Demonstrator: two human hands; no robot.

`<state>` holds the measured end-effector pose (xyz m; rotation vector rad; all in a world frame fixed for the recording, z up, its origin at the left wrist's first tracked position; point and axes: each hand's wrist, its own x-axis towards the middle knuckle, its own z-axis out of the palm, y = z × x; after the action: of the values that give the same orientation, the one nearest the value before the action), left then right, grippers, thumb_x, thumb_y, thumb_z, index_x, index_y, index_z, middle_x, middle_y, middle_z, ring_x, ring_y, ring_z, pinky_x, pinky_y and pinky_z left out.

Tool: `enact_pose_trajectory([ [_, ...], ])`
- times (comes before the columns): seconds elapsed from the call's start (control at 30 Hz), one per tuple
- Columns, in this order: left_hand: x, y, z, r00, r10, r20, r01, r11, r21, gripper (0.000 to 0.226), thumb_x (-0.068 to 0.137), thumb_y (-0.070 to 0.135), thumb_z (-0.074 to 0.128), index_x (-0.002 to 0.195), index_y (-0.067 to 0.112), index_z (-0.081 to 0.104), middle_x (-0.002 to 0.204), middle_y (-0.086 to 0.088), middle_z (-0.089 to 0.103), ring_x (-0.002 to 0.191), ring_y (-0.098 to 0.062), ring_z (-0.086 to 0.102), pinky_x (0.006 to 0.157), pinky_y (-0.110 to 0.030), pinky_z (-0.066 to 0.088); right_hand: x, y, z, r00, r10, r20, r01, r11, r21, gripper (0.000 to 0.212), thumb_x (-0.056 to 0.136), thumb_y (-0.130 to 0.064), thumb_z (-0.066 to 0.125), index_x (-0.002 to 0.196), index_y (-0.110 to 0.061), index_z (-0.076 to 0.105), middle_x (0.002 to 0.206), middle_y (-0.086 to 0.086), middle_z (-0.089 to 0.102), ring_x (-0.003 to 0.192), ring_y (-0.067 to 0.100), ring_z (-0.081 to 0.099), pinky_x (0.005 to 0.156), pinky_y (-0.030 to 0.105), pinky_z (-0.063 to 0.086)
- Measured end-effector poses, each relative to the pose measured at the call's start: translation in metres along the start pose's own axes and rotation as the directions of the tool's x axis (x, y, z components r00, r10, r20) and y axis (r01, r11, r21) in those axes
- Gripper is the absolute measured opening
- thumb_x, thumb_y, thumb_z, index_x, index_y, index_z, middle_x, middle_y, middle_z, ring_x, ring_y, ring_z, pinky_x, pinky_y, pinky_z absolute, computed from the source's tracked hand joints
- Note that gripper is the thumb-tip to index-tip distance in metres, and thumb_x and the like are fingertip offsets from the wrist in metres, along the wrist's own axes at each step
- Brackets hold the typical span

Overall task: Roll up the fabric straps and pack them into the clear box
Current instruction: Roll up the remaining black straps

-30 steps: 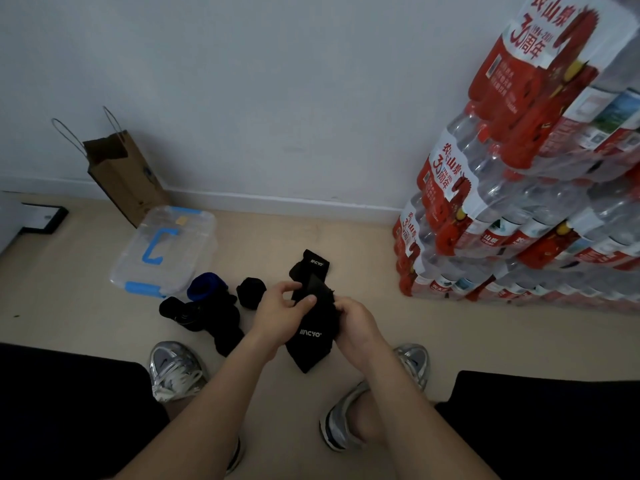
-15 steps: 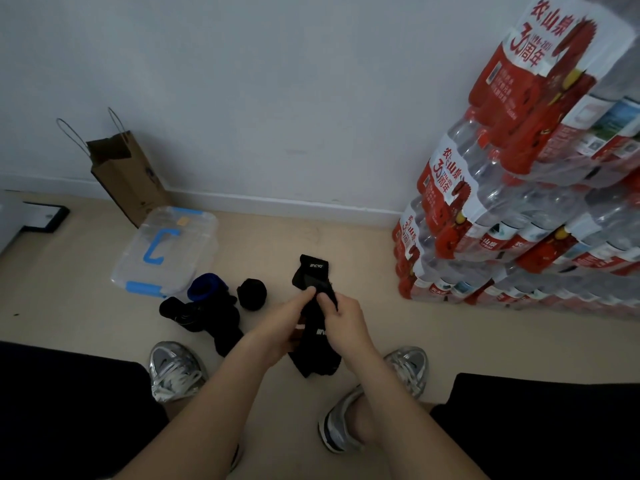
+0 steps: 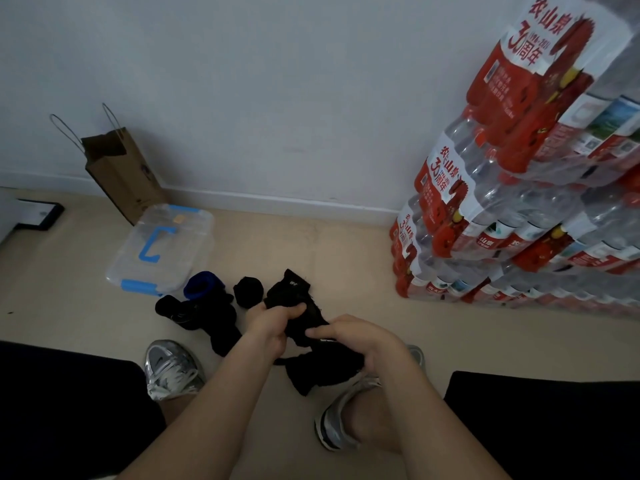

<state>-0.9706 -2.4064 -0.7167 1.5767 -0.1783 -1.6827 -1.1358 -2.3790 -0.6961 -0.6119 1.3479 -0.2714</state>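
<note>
A black fabric strap (image 3: 313, 323) with small white lettering stretches between both hands above the floor. My left hand (image 3: 272, 325) grips its upper part, and the top end sticks out beyond the fingers. My right hand (image 3: 356, 336) holds the lower part, where the loose end bunches up over my shoe. The clear box (image 3: 162, 251) with a blue handle and blue latches sits on the floor to the left, its lid on. Beside it lie a blue rolled strap (image 3: 204, 284), a black roll (image 3: 247, 292) and a heap of black straps (image 3: 201, 317).
A brown paper bag (image 3: 121, 174) leans against the wall behind the box. Stacked packs of water bottles (image 3: 519, 202) fill the right side. My two silver shoes (image 3: 171, 370) and dark trouser legs frame the near floor. A dark flat object (image 3: 38, 216) lies far left.
The hands have drawn apart along the strap: my right hand slid down and to the right, pulling the strap out slantwise, while my left hand kept hold near the top.
</note>
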Motion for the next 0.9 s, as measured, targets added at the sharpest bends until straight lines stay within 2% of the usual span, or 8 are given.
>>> enact_pose_trajectory([
  [0.1,0.002,0.002,0.0,0.995,0.097,-0.009,-0.096,0.991,0.094,0.036,0.086,-0.003,0.086,0.116,-0.003,0.068,0.107,-0.022,0.076,0.088,-0.031,0.077,0.076,-0.04,0.065,-0.004,-0.009,-0.009,0.993,-0.109,0.05,0.102,0.987,0.124,0.028,0.101,-0.025,0.075,0.116,-0.002,0.077,0.097,0.016,0.081,0.08,0.025,0.08,0.067,0.033,0.063],
  [0.17,0.003,0.009,0.0,0.99,0.135,-0.05,-0.108,0.929,0.354,0.046,0.099,0.013,0.077,0.132,-0.009,0.055,0.107,-0.023,0.072,0.077,-0.033,0.076,0.058,-0.033,0.064,-0.001,-0.014,-0.013,0.986,-0.168,-0.024,0.17,0.975,0.145,0.028,0.105,-0.023,0.071,0.119,0.002,0.074,0.101,0.019,0.081,0.085,0.029,0.08,0.072,0.036,0.064],
  [0.27,0.007,0.026,-0.006,0.958,0.273,0.086,-0.207,0.454,0.867,0.061,0.101,0.012,0.059,0.155,0.005,0.032,0.146,-0.022,0.045,0.119,-0.044,0.06,0.095,-0.05,0.061,0.002,-0.019,-0.015,0.976,-0.141,-0.166,0.148,0.989,0.028,0.029,0.107,-0.024,0.068,0.12,0.002,0.071,0.092,0.015,0.08,0.079,0.027,0.078,0.069,0.035,0.062],
  [0.37,0.001,0.044,-0.007,0.823,0.106,0.558,-0.567,0.106,0.817,0.095,0.084,-0.002,0.069,0.164,0.033,0.033,0.174,-0.004,0.018,0.159,-0.034,0.024,0.126,-0.051,0.033,0.002,-0.02,-0.015,0.969,-0.151,-0.195,0.149,0.989,-0.026,0.026,0.109,-0.029,0.065,0.113,-0.004,0.072,0.074,0.002,0.08,0.065,0.016,0.077,0.059,0.027,0.058],
  [0.5,-0.009,0.045,-0.001,0.634,0.077,0.769,-0.755,0.275,0.595,0.074,0.087,-0.013,0.071,0.148,0.027,0.063,0.164,0.009,0.042,0.151,-0.004,0.042,0.123,-0.031,0.041,-0.002,-0.024,-0.012,0.969,-0.186,-0.164,0.185,0.983,-0.023,0.028,0.107,-0.036,0.065,0.111,-0.011,0.077,0.084,0.004,0.083,0.071,0.017,0.08,0.054,0.022,0.056],
  [0.6,-0.011,0.038,0.004,0.642,0.167,0.748,-0.742,0.38,0.552,0.054,0.096,-0.017,0.055,0.14,0.012,0.069,0.135,0.0,0.072,0.128,-0.012,0.067,0.114,-0.03,0.051,-0.006,-0.027,-0.016,0.967,-0.181,-0.179,0.191,0.981,0.035,0.034,0.1,-0.042,0.073,0.105,-0.008,0.081,0.084,0.01,0.082,0.07,0.022,0.08,0.056,0.025,0.058],
  [0.8,-0.016,0.031,0.014,0.634,0.364,0.683,-0.769,0.389,0.507,0.044,0.095,-0.016,0.05,0.12,0.01,0.076,0.11,-0.002,0.079,0.107,-0.014,0.074,0.095,-0.032,0.061,-0.022,-0.029,-0.031,0.957,-0.289,0.004,0.288,0.954,0.082,0.042,0.08,-0.035,0.093,0.105,-0.004,0.08,0.095,0.016,0.08,0.085,0.028,0.078,0.072,0.035,0.062],
  [0.9,-0.011,0.026,0.012,0.649,0.438,0.622,-0.76,0.414,0.501,0.042,0.093,-0.019,0.048,0.112,0.008,0.074,0.104,-0.005,0.078,0.096,-0.016,0.074,0.085,-0.025,0.06,-0.034,-0.035,-0.041,0.923,-0.357,0.147,0.335,0.929,0.155,0.045,0.086,-0.027,0.087,0.114,0.007,0.078,0.111,0.031,0.077,0.103,0.04,0.076,0.095,0.046,0.063],
])
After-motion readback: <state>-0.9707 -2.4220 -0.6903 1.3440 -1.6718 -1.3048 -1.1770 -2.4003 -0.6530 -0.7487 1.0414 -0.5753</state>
